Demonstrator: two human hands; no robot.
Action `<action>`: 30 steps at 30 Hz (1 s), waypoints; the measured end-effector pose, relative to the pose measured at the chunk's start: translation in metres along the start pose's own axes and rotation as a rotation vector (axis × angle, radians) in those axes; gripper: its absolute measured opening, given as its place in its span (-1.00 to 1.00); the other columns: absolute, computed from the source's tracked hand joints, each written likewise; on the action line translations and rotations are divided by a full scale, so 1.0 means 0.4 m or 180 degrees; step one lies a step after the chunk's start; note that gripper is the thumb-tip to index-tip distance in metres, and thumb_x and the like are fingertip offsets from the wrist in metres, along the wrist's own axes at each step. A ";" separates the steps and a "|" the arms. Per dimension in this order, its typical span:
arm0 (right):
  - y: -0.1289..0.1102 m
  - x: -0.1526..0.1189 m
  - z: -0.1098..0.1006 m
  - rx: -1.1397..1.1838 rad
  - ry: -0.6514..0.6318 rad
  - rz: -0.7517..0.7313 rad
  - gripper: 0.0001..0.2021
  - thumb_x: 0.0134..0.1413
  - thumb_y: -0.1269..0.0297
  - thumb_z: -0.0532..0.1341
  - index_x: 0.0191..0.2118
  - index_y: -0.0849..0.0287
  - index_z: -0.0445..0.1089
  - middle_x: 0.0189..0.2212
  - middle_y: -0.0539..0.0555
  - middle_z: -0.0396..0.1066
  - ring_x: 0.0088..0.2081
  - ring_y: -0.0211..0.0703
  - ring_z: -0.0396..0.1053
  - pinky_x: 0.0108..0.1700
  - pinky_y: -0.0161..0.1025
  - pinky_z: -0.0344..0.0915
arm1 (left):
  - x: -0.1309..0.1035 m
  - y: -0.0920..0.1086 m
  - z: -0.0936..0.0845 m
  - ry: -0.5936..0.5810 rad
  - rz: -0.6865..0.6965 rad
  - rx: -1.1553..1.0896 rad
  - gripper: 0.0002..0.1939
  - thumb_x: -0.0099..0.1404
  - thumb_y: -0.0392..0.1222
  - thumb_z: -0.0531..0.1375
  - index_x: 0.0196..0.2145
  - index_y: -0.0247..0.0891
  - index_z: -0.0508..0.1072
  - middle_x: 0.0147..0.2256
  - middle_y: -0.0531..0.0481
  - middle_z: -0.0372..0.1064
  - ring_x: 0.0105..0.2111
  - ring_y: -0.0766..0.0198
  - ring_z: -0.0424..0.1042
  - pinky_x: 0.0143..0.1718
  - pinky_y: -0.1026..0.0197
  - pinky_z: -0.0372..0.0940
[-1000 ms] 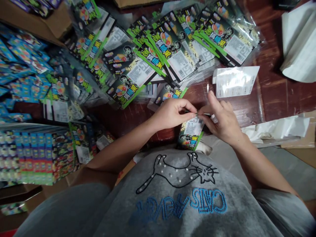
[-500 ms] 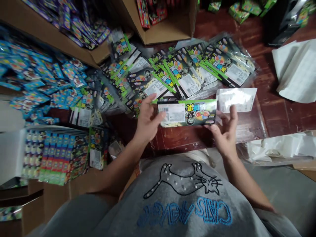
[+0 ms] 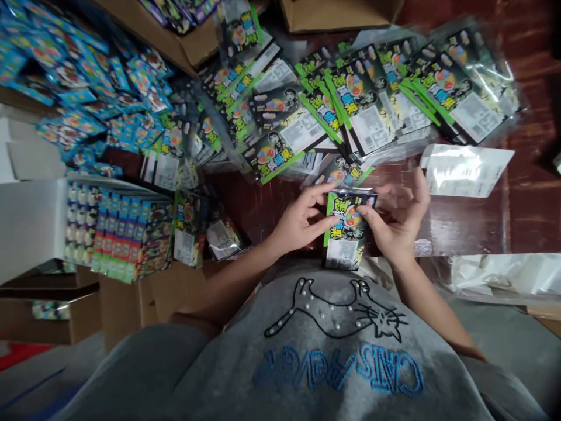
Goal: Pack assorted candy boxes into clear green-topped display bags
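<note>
Flat packets [image 3: 355,117] spread over bench [image 3: 252,204], carton [image 3: 342,16] behind them. Left of the packets, heap of small packs [image 3: 79,88]. Label sheet [image 3: 467,169] before their right end.

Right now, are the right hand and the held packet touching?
Touching: the head view shows the right hand with its thumb on the front of the held packet.

The dark red surface [image 3: 236,202] carries overlapping green-and-black packets [image 3: 355,96] and, near them, a white label sheet [image 3: 467,169].
</note>
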State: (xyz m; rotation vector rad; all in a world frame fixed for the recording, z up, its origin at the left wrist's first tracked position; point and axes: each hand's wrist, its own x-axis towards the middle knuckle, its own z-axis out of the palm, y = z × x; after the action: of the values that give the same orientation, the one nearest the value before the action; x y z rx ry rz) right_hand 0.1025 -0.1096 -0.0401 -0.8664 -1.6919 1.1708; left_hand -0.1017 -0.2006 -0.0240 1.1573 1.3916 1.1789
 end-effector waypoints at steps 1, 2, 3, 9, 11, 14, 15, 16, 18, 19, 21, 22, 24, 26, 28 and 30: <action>0.004 -0.010 -0.002 0.0022 -0.0096 0.0081 -0.10 0.31 0.06 0.36 0.54 -0.49 -0.20 0.08 0.08 0.42 -0.14 -0.02 0.50 -0.11 0.04 0.63 | -0.006 -0.004 -0.002 -0.0064 -0.0023 -0.0015 -0.41 0.38 -0.08 0.36 0.29 -0.10 0.32 0.02 -0.12 0.55 -0.11 0.21 0.61 -0.10 0.19 0.56; 0.007 -0.016 -0.007 0.0049 -0.0209 0.0143 -0.10 0.33 0.08 0.33 0.55 -0.48 -0.23 0.04 0.06 0.46 -0.21 -0.05 0.49 -0.12 0.04 0.62 | -0.009 -0.006 -0.004 -0.0113 -0.0023 -0.0020 -0.50 0.39 -0.08 0.35 0.23 -0.13 0.38 0.00 -0.11 0.55 -0.12 0.23 0.61 -0.09 0.19 0.55; 0.009 -0.019 -0.014 0.0076 -0.0328 0.0179 -0.11 0.35 0.09 0.31 0.56 -0.47 -0.23 0.00 0.05 0.49 -0.26 -0.06 0.48 -0.13 0.04 0.61 | -0.010 -0.007 -0.006 -0.0135 0.0005 0.0001 -0.59 0.41 -0.08 0.33 0.16 -0.15 0.44 0.00 -0.11 0.55 -0.10 0.23 0.60 -0.06 0.18 0.55; 0.007 0.000 -0.059 0.0108 -0.0514 0.0153 -0.11 0.35 0.14 0.32 0.56 -0.52 -0.21 0.08 0.02 0.51 -0.12 -0.03 0.53 -0.06 0.08 0.62 | 0.028 0.000 0.006 0.0103 0.0099 -0.0166 -0.84 0.47 -0.11 0.27 -0.06 -0.19 0.47 0.01 -0.13 0.60 0.08 0.16 0.59 0.19 0.03 0.47; 0.001 0.002 -0.066 0.0129 -0.0544 0.0281 -0.08 0.36 0.13 0.31 0.56 -0.54 -0.28 0.16 0.01 0.49 -0.04 0.00 0.54 0.02 0.11 0.62 | 0.036 0.005 0.012 0.0167 0.0097 -0.0283 -0.76 0.43 -0.13 0.31 0.01 -0.19 0.45 -0.02 -0.12 0.62 0.04 0.19 0.61 0.15 0.07 0.49; -0.012 -0.001 -0.075 0.0117 -0.0702 0.0333 -0.08 0.37 0.11 0.31 0.58 -0.49 -0.29 -0.08 -0.02 0.59 -0.01 0.04 0.56 0.20 0.18 0.56 | 0.039 0.021 0.015 0.0083 0.0047 -0.0135 -0.78 0.40 -0.11 0.34 -0.05 -0.22 0.54 -0.05 -0.11 0.63 -0.01 0.21 0.61 0.11 0.12 0.48; -0.016 -0.002 -0.077 0.0124 -0.0705 0.0320 -0.08 0.36 0.10 0.33 0.58 -0.46 -0.26 -0.16 -0.02 0.60 -0.02 0.05 0.58 0.23 0.22 0.54 | 0.040 0.028 0.016 0.0040 -0.0007 -0.0049 -0.81 0.40 -0.10 0.34 -0.11 -0.23 0.58 -0.06 -0.11 0.64 -0.02 0.22 0.61 0.09 0.13 0.48; -0.021 -0.003 -0.078 0.0148 -0.0685 0.0330 -0.08 0.34 0.10 0.35 0.58 -0.43 -0.23 -0.20 -0.03 0.59 -0.05 0.05 0.59 0.22 0.25 0.54 | 0.041 0.037 0.018 0.0018 -0.0051 0.0021 -0.82 0.39 -0.08 0.35 -0.17 -0.24 0.59 -0.07 -0.11 0.64 -0.04 0.22 0.61 0.07 0.15 0.48; -0.031 0.000 -0.077 0.0227 -0.0574 0.0385 -0.10 0.31 0.10 0.39 0.57 -0.40 -0.12 -0.24 -0.04 0.57 -0.14 0.01 0.60 0.11 0.23 0.60 | 0.047 0.054 0.023 0.0057 -0.0116 0.0084 -0.82 0.38 -0.09 0.36 -0.23 -0.26 0.60 -0.12 -0.11 0.66 -0.10 0.24 0.62 0.01 0.18 0.48; -0.035 0.003 -0.075 0.0263 -0.0528 0.0449 -0.11 0.29 0.10 0.40 0.56 -0.39 -0.07 -0.25 -0.05 0.56 -0.19 -0.02 0.60 0.03 0.17 0.62 | 0.052 0.062 0.026 0.0087 -0.0162 0.0099 -0.83 0.37 -0.10 0.35 -0.23 -0.27 0.59 -0.15 -0.10 0.66 -0.14 0.26 0.62 -0.03 0.19 0.48; -0.042 0.013 -0.072 0.0318 -0.0459 0.0613 -0.11 0.26 0.10 0.43 0.54 -0.38 -0.03 -0.23 -0.04 0.58 -0.25 -0.08 0.58 -0.09 0.05 0.63 | 0.064 0.077 0.031 0.0135 -0.0235 0.0121 -0.85 0.36 -0.13 0.35 -0.24 -0.28 0.59 -0.23 -0.06 0.65 -0.23 0.29 0.60 -0.10 0.22 0.47; -0.045 0.019 -0.071 0.0342 -0.0433 0.0682 -0.10 0.25 0.09 0.45 0.54 -0.37 -0.03 -0.20 -0.04 0.59 -0.26 -0.09 0.58 -0.12 0.01 0.62 | 0.071 0.083 0.032 0.0136 -0.0261 0.0148 -0.86 0.35 -0.14 0.35 -0.24 -0.28 0.59 -0.26 -0.04 0.64 -0.25 0.29 0.59 -0.13 0.23 0.47; -0.046 0.027 -0.073 0.0390 -0.0393 0.0801 -0.09 0.23 0.09 0.46 0.54 -0.35 -0.01 -0.18 -0.03 0.60 -0.28 -0.11 0.57 -0.15 -0.02 0.61 | 0.081 0.093 0.030 0.0109 -0.0265 0.0234 -0.86 0.35 -0.15 0.35 -0.28 -0.28 0.60 -0.31 -0.01 0.63 -0.30 0.31 0.56 -0.17 0.23 0.46; -0.046 0.027 -0.082 0.0428 -0.0377 0.0888 -0.09 0.21 0.11 0.48 0.53 -0.34 0.01 -0.21 -0.05 0.61 -0.30 -0.12 0.55 -0.15 -0.04 0.61 | 0.084 0.097 0.026 0.0043 -0.0238 0.0283 -0.86 0.34 -0.13 0.35 -0.29 -0.27 0.62 -0.32 0.00 0.64 -0.31 0.31 0.56 -0.18 0.22 0.47; -0.049 0.018 -0.098 0.0455 -0.0418 0.0946 -0.07 0.20 0.12 0.49 0.53 -0.35 0.01 -0.26 -0.09 0.60 -0.32 -0.12 0.55 -0.13 -0.02 0.61 | 0.078 0.096 0.022 -0.0082 -0.0227 0.0190 -0.83 0.33 -0.09 0.39 -0.27 -0.26 0.65 -0.27 -0.02 0.67 -0.26 0.28 0.60 -0.13 0.19 0.50; -0.057 0.008 -0.121 0.0468 -0.0546 0.0958 -0.12 0.25 0.10 0.45 0.53 -0.35 0.02 -0.27 -0.09 0.61 -0.27 -0.09 0.58 -0.05 0.04 0.61 | 0.068 0.090 0.021 -0.0213 -0.0200 0.0002 -0.80 0.28 -0.07 0.44 -0.24 -0.25 0.65 -0.17 -0.06 0.69 -0.16 0.24 0.64 -0.04 0.16 0.52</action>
State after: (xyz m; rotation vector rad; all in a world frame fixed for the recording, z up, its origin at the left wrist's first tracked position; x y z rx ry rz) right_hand 0.1449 -0.0975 -0.0092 -0.9741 -1.6224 1.5915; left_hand -0.0932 -0.1697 0.0089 1.1352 1.3679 1.0862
